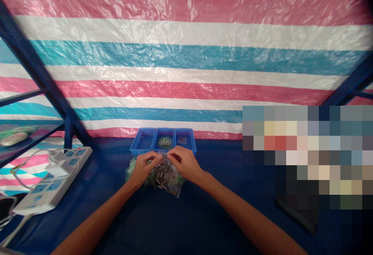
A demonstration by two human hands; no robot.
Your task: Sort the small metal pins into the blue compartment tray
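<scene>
My left hand and my right hand are close together, thumbs and fingers pinched. Between the fingertips is the edge of a small clear plastic bag, its details too small to make out. Below them lies a loose pile of thin metal screws. Clear plastic is spread at the pile's right side, and green-tinted plastic bags lie partly hidden behind my left hand.
Three joined blue bins stand beyond my hands: left bin, middle bin with a small bag of metal parts, right bin. A white power strip with cables lies left. A dark flat object lies right, beside a blurred-out area.
</scene>
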